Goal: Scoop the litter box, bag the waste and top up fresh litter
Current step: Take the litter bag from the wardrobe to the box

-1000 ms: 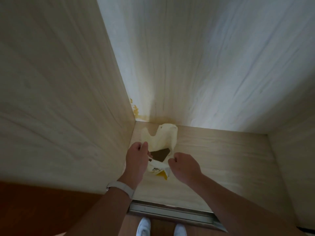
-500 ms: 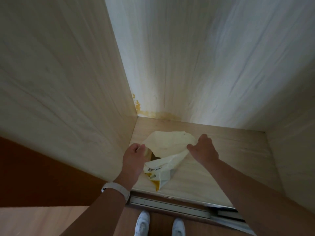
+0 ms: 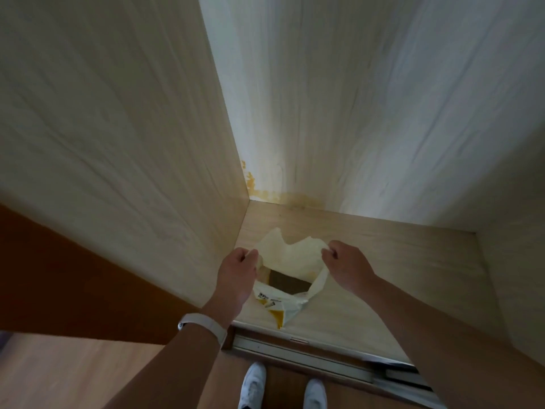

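Observation:
A pale cream bag point(image 3: 290, 262) with yellow and black print stands on the wooden floor of a cupboard, near its left wall. Its mouth is pulled wide and a dark brown fill shows inside. My left hand point(image 3: 237, 271) pinches the left edge of the bag's top. My right hand point(image 3: 348, 265) pinches the right edge. A white band sits on my left wrist. No litter box or scoop is in view.
The cupboard's left wall point(image 3: 124, 160) and back wall point(image 3: 368, 113) rise close around the bag, with yellow stains point(image 3: 265, 191) in the bottom corner. A metal sliding-door track point(image 3: 306, 354) runs along the front. My white shoes point(image 3: 253, 385) stand on the floor below.
My hands have spread apart and lifted the bag's top edges, so the mouth now gapes wider. The right hand moved from the near side to the right edge.

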`<action>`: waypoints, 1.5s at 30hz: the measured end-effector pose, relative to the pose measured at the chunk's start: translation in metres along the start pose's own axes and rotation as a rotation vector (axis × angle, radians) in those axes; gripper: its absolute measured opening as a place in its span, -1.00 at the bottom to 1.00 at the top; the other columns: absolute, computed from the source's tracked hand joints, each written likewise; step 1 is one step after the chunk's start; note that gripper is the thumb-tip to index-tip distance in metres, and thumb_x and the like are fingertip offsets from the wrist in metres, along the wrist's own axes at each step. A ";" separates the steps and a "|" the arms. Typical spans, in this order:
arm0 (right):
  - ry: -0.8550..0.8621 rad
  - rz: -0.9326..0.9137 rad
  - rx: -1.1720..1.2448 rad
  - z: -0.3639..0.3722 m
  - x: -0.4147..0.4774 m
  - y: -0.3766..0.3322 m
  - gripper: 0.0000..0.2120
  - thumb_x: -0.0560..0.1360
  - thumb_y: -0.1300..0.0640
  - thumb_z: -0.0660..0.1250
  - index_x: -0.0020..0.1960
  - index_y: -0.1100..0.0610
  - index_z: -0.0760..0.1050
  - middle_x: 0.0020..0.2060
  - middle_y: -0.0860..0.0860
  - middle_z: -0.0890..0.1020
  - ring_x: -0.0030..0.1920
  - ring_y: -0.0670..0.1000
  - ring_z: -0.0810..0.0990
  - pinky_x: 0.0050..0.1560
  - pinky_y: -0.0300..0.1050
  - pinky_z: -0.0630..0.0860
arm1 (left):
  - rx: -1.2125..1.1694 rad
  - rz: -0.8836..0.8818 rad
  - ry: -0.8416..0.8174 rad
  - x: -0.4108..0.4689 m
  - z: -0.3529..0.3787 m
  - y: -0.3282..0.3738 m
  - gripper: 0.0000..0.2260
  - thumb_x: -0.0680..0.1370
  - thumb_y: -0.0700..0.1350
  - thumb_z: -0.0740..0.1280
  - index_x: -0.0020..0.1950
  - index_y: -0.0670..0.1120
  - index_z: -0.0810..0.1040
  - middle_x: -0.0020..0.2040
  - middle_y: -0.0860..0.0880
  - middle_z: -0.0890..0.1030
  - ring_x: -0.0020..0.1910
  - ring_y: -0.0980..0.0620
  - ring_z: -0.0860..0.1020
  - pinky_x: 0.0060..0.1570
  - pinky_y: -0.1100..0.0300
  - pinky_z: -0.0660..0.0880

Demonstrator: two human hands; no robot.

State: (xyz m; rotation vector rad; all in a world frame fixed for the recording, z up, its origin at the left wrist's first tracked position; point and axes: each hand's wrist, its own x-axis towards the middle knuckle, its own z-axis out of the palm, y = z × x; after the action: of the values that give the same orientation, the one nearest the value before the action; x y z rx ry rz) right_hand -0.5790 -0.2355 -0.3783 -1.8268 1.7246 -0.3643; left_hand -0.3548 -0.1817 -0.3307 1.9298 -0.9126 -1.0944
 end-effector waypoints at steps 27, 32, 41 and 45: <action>-0.236 -0.444 0.421 0.024 -0.118 -0.149 -0.62 0.55 0.07 0.27 -0.34 0.14 0.20 -0.49 -0.05 0.28 -0.47 -0.10 0.26 -0.46 -0.12 0.22 | 0.116 0.275 0.318 -0.127 -0.101 -0.015 -0.81 0.59 -0.13 0.27 -0.23 -0.10 0.47 -0.37 0.01 0.47 -0.44 0.16 0.37 -0.45 0.30 0.30; -0.386 -0.535 0.397 0.040 -0.148 -0.176 -0.67 0.55 0.03 0.25 -0.30 0.16 0.29 -0.46 -0.02 0.36 -0.46 -0.07 0.32 -0.44 -0.09 0.28 | 0.248 0.271 0.392 -0.169 -0.140 -0.040 -0.77 0.55 -0.14 0.31 -0.29 0.04 0.41 -0.40 0.09 0.46 -0.43 0.17 0.41 -0.43 0.30 0.31; -0.522 -0.737 0.327 0.087 -0.191 -0.243 -0.68 0.57 0.07 0.23 -0.32 0.12 0.28 -0.47 -0.02 0.34 -0.48 -0.09 0.28 -0.46 -0.09 0.22 | 0.108 0.114 0.660 -0.220 -0.211 -0.095 -0.81 0.48 -0.08 0.25 -0.27 -0.15 0.41 -0.43 0.04 0.43 -0.43 0.12 0.37 -0.41 0.10 0.33; -0.524 -0.815 0.231 0.122 -0.209 -0.267 -0.66 0.52 -0.08 0.16 -0.32 0.10 0.26 -0.48 0.05 0.34 -0.49 0.05 0.29 -0.49 0.03 0.26 | 0.022 0.091 0.757 -0.230 -0.232 -0.117 -0.79 0.44 -0.06 0.25 -0.29 -0.17 0.37 -0.44 0.07 0.37 -0.43 0.15 0.32 -0.40 0.09 0.31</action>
State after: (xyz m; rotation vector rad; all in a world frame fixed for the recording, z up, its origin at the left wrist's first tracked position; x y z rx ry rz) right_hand -0.3178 -0.0092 -0.2771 -2.1265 0.5240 -0.3363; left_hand -0.2102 0.1244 -0.2557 2.0529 -0.5681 -0.2382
